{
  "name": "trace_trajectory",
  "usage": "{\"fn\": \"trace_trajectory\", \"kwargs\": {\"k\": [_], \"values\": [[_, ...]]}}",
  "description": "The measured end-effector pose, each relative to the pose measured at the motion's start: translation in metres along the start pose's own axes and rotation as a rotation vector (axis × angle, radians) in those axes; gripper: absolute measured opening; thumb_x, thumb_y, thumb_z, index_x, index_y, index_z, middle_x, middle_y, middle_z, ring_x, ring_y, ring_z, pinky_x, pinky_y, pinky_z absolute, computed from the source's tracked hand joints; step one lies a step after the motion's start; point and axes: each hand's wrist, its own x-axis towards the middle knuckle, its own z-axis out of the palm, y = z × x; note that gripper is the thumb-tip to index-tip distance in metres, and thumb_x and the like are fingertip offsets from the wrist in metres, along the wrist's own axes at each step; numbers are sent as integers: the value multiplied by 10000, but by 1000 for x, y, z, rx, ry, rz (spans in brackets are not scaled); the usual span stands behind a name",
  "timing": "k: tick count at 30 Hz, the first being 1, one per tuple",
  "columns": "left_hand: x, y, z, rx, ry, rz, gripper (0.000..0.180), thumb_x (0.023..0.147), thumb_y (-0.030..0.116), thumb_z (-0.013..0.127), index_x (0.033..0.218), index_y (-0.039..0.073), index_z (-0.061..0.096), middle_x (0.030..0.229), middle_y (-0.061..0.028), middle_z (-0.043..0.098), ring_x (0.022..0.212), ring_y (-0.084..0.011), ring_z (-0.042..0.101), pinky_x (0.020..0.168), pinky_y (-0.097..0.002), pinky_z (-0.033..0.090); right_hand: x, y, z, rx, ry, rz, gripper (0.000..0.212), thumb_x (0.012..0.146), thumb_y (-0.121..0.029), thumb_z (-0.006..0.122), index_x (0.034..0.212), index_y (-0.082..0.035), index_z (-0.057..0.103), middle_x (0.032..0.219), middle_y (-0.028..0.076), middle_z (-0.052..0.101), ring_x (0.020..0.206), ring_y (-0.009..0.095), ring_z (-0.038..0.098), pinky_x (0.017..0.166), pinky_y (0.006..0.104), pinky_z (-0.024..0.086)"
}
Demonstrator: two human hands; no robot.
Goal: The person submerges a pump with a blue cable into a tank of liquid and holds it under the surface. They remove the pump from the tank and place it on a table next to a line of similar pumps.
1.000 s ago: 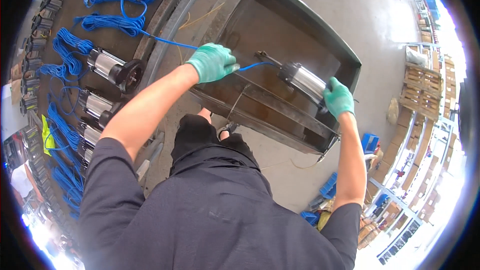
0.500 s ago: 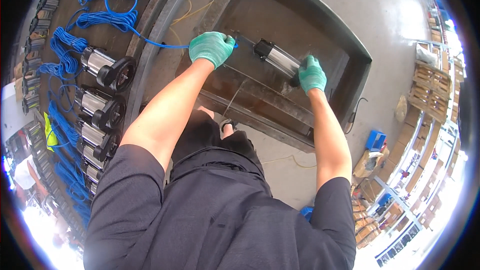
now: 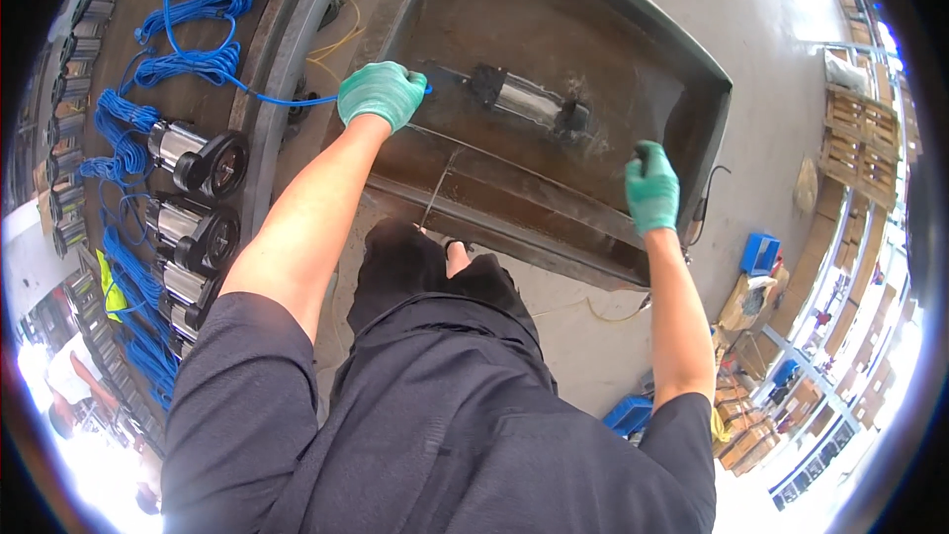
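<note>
The steel pump point(image 3: 529, 102) lies on its side in the dark metal tank point(image 3: 692, 69), apart from both hands. Your left hand point(image 3: 381, 92) is closed around the blue cable point(image 3: 287, 99) at the tank's near rim; keep the cable taut and clear of the edge so it does not snag. Your right hand point(image 3: 652, 188) hangs empty above the tank's front wall, fingers loosely curled. A second ago that hand gripped the pump's end; now it has let go and the pump rests lower in the tank. More pumps point(image 3: 198, 153) line the bench to your left.
</note>
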Motion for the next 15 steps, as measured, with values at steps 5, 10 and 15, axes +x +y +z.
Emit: {"fn": "trace_trajectory", "kwargs": {"k": [5, 10, 15], "values": [[3, 4, 4, 6, 20, -13, 395, 915, 487, 558, 1052, 203, 796, 1097, -124, 747, 1034, -341, 707, 898, -439, 552, -39, 87, -20, 13, 25, 171, 214, 977, -167, 592, 1155, -61, 644, 1023, 213, 713, 911, 407, 684, 818, 454, 536], [6, 4, 10, 64, 81, -33, 418, 921, 485, 546, 1034, 162, 786, 1065, -167, 737, 1016, -378, 699, 885, -460, 550, -43, 86, -5, -63, 88, 397, 283, 988, -374, 596, 1044, -111, 685, 911, 203, 724, 866, 436, 682, 766, 488, 528], [2, 7, 8, 89, 73, -44, 446, 924, 476, 525, 1060, 134, 776, 1106, -189, 725, 1050, -394, 688, 917, -476, 540, -40, 83, -7, -155, -5, 454, 338, 980, -427, 562, 1028, -123, 702, 938, 181, 735, 903, 426, 688, 803, 510, 534]]}}
